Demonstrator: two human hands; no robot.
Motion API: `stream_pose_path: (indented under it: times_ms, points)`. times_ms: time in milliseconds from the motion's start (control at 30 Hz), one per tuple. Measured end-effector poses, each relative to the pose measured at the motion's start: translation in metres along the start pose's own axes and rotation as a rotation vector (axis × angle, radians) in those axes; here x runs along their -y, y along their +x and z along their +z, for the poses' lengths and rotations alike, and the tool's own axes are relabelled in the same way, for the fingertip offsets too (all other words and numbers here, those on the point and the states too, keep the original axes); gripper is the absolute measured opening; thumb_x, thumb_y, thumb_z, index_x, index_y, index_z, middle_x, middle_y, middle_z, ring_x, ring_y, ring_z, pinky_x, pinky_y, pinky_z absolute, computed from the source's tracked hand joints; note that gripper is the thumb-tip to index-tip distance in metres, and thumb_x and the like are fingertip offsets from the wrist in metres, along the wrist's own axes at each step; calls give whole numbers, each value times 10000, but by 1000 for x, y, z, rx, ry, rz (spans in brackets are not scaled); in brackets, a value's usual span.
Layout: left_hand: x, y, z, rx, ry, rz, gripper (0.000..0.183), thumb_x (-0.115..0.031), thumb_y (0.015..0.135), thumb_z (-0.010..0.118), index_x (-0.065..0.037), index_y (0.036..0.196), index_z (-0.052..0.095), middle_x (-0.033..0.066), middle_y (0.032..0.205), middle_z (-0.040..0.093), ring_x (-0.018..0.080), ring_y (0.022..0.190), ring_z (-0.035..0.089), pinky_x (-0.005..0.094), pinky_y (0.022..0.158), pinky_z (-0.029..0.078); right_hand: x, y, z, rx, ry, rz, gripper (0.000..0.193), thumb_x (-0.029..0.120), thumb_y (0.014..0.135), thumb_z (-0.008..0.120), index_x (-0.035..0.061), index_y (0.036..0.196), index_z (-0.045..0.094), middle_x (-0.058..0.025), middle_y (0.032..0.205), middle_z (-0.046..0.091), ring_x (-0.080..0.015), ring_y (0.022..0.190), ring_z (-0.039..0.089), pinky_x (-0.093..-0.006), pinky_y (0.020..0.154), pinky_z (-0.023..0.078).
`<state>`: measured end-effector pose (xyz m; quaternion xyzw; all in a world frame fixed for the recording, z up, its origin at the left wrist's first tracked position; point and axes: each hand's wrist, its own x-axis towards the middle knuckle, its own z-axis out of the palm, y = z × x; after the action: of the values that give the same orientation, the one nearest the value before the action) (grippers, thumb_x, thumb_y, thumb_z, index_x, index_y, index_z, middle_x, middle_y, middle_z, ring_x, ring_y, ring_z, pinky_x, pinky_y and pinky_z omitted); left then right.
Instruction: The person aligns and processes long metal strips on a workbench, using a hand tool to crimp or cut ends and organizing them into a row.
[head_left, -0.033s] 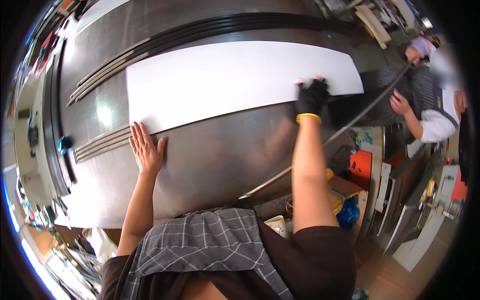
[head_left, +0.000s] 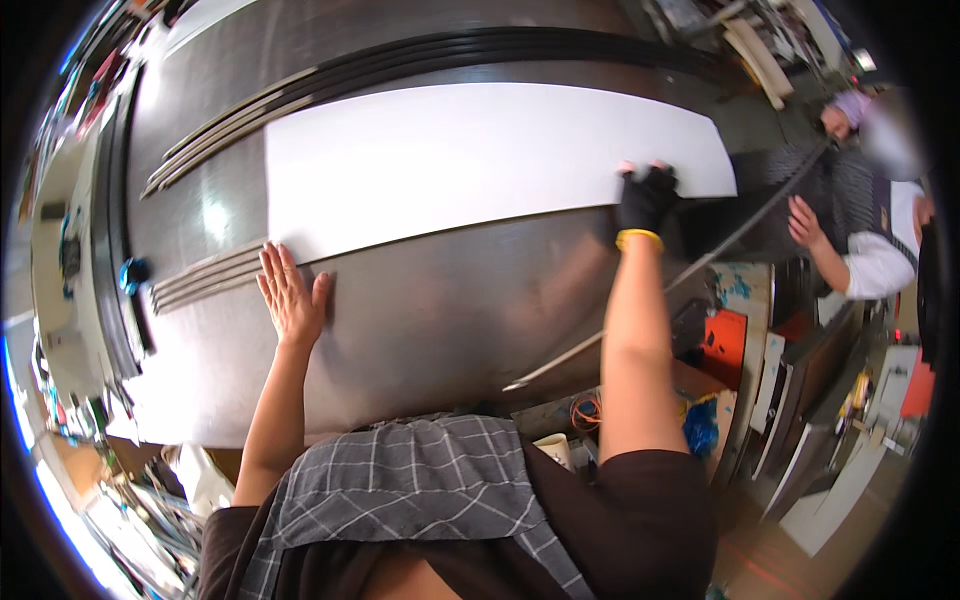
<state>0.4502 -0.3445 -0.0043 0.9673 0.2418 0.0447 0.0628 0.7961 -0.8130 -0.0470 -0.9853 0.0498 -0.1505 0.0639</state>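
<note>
A long white sheet (head_left: 480, 150) lies flat on a dark, shiny metal table (head_left: 450, 300). My bare left hand (head_left: 293, 305) rests at its near left corner, fingers stretched and thumb apart. On the near edge, toward the right end, is my right hand (head_left: 648, 197) in a black fingerless glove with a yellow cuff. Its fingers look curled in, with bare tips over the white surface; the back of the hand hides anything inside. Beside my left hand, thin dark strips (head_left: 205, 280) run along the table. A long thin rod (head_left: 600, 340) passes behind my right forearm.
More dark strips (head_left: 420, 60) lie beyond the sheet. At the right, another person's hand (head_left: 803, 222) is near the rod, whose far end reaches that person's other hand (head_left: 836, 122). Panels (head_left: 795, 400) and an orange piece (head_left: 725, 347) stand below the table's right side.
My right hand has slid slightly right along the sheet's near edge. The rod's near end has shifted right too. My left hand keeps its place. The whole view has moved a little.
</note>
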Motion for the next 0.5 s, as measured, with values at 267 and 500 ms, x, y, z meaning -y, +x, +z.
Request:
stream_pose_path:
  times_ms: [267, 500]
  points:
    - [297, -31, -27, -395, -279, -570, 504, -341, 924, 596, -6, 1297, 548, 182, 1124, 661, 308, 1060, 609, 396, 933, 454, 142, -113, -51, -21, -22, -610, 756, 454, 889, 553, -20, 1428, 316, -259, 1465, 328, -432, 1351, 297, -585, 1114, 187]
    - [462, -26, -19, -214, -972, -926, 390, -279, 909, 639, -8, 1190, 635, 33, 765, 659, 99, 597, 576, 251, 530, 473, 329, -267, -76, 156, 255, -779, 915, 531, 836, 597, -57, 1446, 253, -286, 1517, 225, -460, 1405, 195, -637, 1126, 101]
